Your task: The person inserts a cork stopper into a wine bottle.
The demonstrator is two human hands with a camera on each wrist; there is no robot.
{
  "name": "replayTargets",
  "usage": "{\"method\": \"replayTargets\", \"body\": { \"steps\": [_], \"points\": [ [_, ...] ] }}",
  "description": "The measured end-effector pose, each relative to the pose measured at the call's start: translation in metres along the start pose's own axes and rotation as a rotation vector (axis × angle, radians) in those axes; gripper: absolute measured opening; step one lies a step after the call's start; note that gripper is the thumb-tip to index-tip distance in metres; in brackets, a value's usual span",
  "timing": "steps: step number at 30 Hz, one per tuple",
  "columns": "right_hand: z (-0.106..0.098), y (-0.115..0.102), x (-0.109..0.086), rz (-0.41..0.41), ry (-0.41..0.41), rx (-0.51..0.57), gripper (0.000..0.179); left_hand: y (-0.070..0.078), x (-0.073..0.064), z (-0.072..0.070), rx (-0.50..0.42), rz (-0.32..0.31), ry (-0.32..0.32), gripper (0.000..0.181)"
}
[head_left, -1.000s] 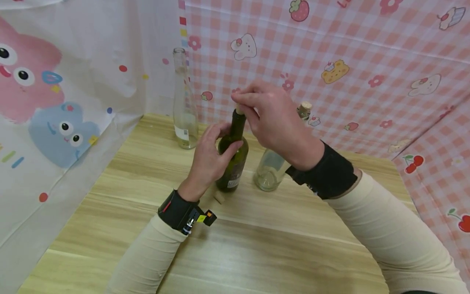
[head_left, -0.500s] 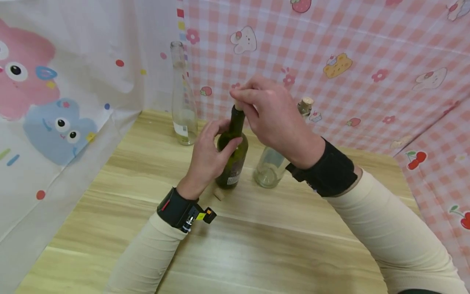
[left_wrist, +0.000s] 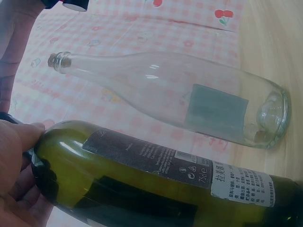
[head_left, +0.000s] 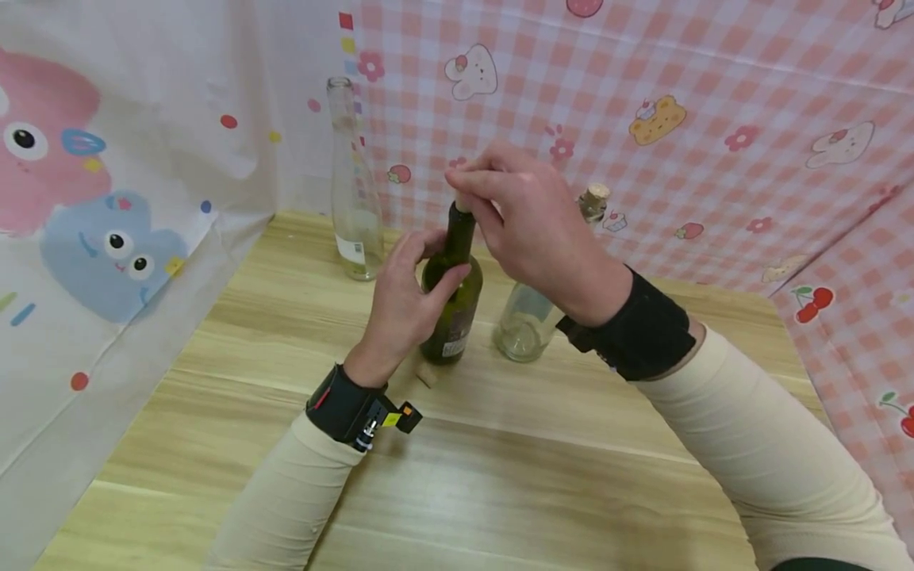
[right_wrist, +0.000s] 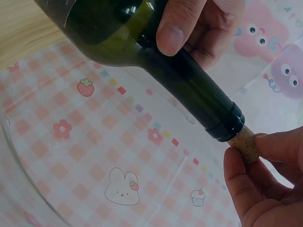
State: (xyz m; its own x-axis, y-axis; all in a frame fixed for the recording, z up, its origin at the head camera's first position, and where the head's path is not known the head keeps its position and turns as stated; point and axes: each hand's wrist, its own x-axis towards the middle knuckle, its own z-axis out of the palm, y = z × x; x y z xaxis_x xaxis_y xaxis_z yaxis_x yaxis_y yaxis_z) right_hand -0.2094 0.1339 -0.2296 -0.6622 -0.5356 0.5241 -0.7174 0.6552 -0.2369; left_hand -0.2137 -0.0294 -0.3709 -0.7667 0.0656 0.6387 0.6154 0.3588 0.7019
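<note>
A dark green wine bottle [head_left: 451,317] stands upright on the wooden table. My left hand [head_left: 403,297] grips it round the shoulder and lower neck, with the thumb on the near side. At the mouth, my right hand [head_left: 524,222] pinches a cork [right_wrist: 245,144] between thumb and fingers. In the right wrist view part of the cork sticks out of the bottle's mouth. The left wrist view shows the bottle's dark back label [left_wrist: 147,153] with a white sticker below it. A second cork [head_left: 427,374] lies on the table by the bottle's base.
A clear bottle [left_wrist: 137,90] with a cork in its mouth stands right of the green one, partly behind my right hand. Another clear bottle [head_left: 357,206], its mouth uncorked, stands at the back left. Patterned cloth [head_left: 678,95] hangs behind the wooden table [head_left: 457,492].
The head view has shifted slightly, so the scene sits a little higher. Both hands keep their hold; less of the cork shows above the bottle's mouth in the head view.
</note>
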Motion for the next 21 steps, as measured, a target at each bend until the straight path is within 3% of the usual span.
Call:
{"method": "replayTargets", "body": {
  "steps": [4,9,21],
  "points": [
    [-0.003,0.001,0.001,-0.021,-0.003,0.001,0.029,0.001,0.001,0.000,0.000,-0.001,-0.003,0.040],
    [-0.011,0.003,0.009,-0.026,-0.093,0.012,0.028,-0.002,0.001,0.000,0.014,-0.002,-0.007,0.040],
    [-0.045,0.002,0.047,0.122,-0.279,-0.013,0.020,-0.008,0.004,0.005,0.009,-0.038,-0.016,0.040]
  ]
}}
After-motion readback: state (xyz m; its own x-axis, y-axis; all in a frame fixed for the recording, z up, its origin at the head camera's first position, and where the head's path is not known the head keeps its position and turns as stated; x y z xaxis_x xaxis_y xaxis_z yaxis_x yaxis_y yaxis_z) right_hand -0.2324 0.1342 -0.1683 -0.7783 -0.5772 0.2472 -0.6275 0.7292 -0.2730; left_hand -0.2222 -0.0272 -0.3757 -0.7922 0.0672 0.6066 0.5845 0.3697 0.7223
